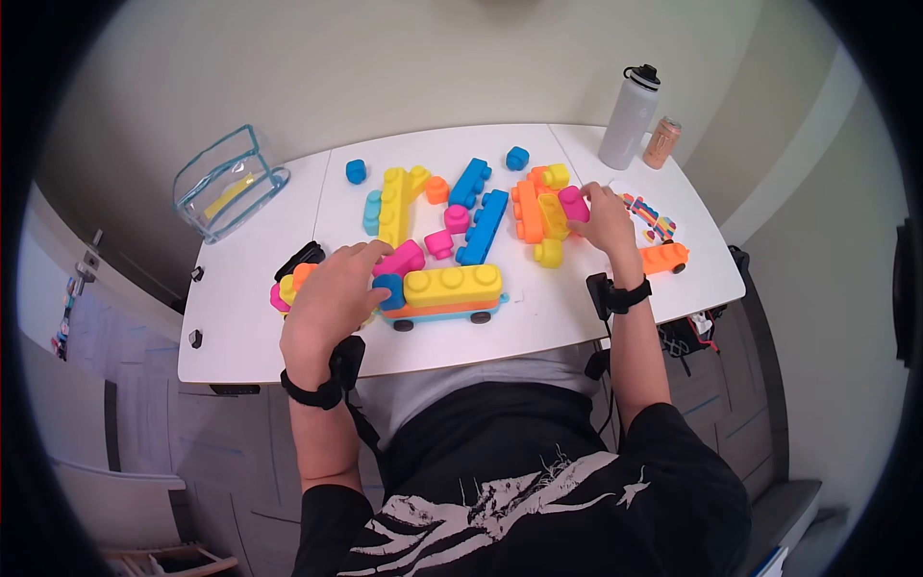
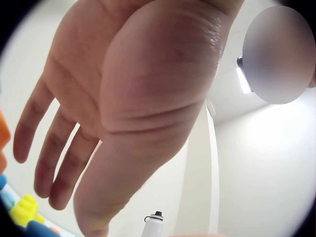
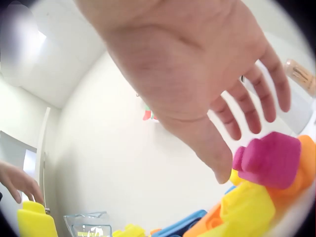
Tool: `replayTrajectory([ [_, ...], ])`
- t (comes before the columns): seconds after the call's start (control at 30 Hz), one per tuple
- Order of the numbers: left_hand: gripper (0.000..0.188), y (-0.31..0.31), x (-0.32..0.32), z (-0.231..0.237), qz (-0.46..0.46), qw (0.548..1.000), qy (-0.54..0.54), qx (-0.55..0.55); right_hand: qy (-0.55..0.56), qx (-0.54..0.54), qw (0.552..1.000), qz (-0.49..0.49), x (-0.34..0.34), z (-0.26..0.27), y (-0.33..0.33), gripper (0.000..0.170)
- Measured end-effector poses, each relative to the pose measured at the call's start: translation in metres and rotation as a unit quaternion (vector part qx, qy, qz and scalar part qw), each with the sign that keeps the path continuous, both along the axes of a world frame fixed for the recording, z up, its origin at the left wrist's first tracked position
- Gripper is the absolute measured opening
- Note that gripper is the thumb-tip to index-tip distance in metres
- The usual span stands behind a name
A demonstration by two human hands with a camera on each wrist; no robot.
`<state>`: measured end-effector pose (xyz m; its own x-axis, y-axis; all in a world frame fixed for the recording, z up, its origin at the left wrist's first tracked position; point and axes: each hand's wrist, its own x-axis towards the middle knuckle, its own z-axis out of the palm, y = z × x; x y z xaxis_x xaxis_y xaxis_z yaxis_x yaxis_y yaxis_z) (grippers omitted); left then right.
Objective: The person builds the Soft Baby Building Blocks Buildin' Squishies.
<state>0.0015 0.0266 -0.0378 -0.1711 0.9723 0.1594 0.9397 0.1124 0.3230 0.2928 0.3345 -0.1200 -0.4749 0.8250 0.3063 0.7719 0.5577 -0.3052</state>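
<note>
My left hand (image 1: pixel 332 293) hovers by the near left of the table, its thumb close to a small blue block (image 1: pixel 389 290) at the end of a toy wagon (image 1: pixel 442 312). A long yellow block (image 1: pixel 454 285) lies on that wagon, and a magenta block (image 1: pixel 402 259) is just behind the blue one. In the left wrist view the fingers (image 2: pixel 47 165) hang loosely, with nothing in the palm. On the right, my right hand (image 1: pixel 608 223) is spread beside a magenta block (image 3: pixel 274 159) atop orange and yellow blocks (image 3: pixel 247 210). Its fingers are extended and the palm holds nothing.
Long blue blocks (image 1: pixel 484 227), a tall yellow block (image 1: pixel 393 207) and small magenta blocks (image 1: pixel 439 244) lie mid-table. A clear zip bag (image 1: pixel 227 192) stands at the left. A bottle (image 1: pixel 630 120), a can (image 1: pixel 662 142) and an orange wheeled toy (image 1: pixel 663 258) are at the right.
</note>
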Motion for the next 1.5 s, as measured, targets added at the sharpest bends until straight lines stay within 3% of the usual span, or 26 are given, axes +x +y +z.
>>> replayTrajectory([
  [0.03, 0.048, 0.0, 0.001, 0.003, 0.01, 1.0, -0.001, -0.009, -0.022, -0.04, 0.996, -0.075, 0.001, -0.005, 0.002, 0.064],
  [0.13, 0.047, 0.0, 0.001, 0.004, 0.016, 1.0, 0.002, -0.016, -0.027, -0.088, 0.991, -0.097, 0.0, -0.013, 0.013, 0.074],
  [0.27, 0.046, -0.002, 0.001, 0.007, 0.019, 1.0, 0.009, -0.008, 0.021, -0.096, 0.991, -0.09, 0.013, -0.018, 0.031, 0.068],
  [0.37, 0.045, -0.004, -0.005, 0.008, 0.051, 0.999, 0.008, 0.0, 0.089, -0.08, 0.992, -0.029, 0.019, -0.008, 0.032, 0.063],
  [0.47, 0.044, -0.005, -0.015, 0.009, 0.072, 0.997, 0.0, 0.006, 0.249, -0.133, 0.949, 0.138, 0.015, 0.012, 0.017, 0.055],
  [0.6, 0.044, -0.008, -0.022, 0.011, 0.085, 0.996, -0.005, 0.012, 0.244, -0.072, 0.958, 0.133, -0.01, 0.036, -0.027, 0.053],
  [0.67, 0.044, -0.01, -0.022, 0.012, 0.071, 0.997, -0.017, 0.014, 0.289, -0.133, 0.914, 0.25, -0.024, 0.046, -0.054, 0.054],
  [0.77, 0.042, -0.01, -0.025, 0.007, 0.06, 0.998, -0.011, 0.013, 0.241, -0.138, 0.902, 0.332, -0.047, 0.058, -0.1, 0.054],
  [0.83, 0.042, -0.012, -0.022, 0.009, 0.055, 0.998, -0.015, 0.014, 0.209, -0.168, 0.865, 0.423, -0.065, 0.058, -0.121, 0.052],
  [0.87, 0.041, -0.012, -0.021, 0.01, 0.046, 0.999, -0.018, 0.017, 0.21, -0.169, 0.865, 0.424, -0.074, 0.057, -0.125, 0.052],
  [0.93, 0.041, -0.014, -0.021, 0.011, 0.038, 0.999, -0.022, 0.017, 0.103, -0.117, 0.882, 0.444, -0.089, 0.054, -0.13, 0.045],
  [1.27, 0.036, -0.01, -0.018, 0.012, 0.017, 0.999, -0.026, 0.024, 0.142, -0.132, 0.878, 0.438, -0.123, 0.054, -0.147, 0.037],
  [1.33, 0.035, -0.01, -0.02, 0.012, 0.019, 0.999, -0.031, 0.029, 0.164, -0.105, 0.857, 0.477, -0.129, 0.048, -0.147, 0.036],
  [1.5, 0.03, -0.008, -0.028, 0.003, 0.017, 0.999, -0.018, 0.047, 0.125, -0.092, 0.87, 0.467, -0.134, 0.045, -0.157, 0.038],
])
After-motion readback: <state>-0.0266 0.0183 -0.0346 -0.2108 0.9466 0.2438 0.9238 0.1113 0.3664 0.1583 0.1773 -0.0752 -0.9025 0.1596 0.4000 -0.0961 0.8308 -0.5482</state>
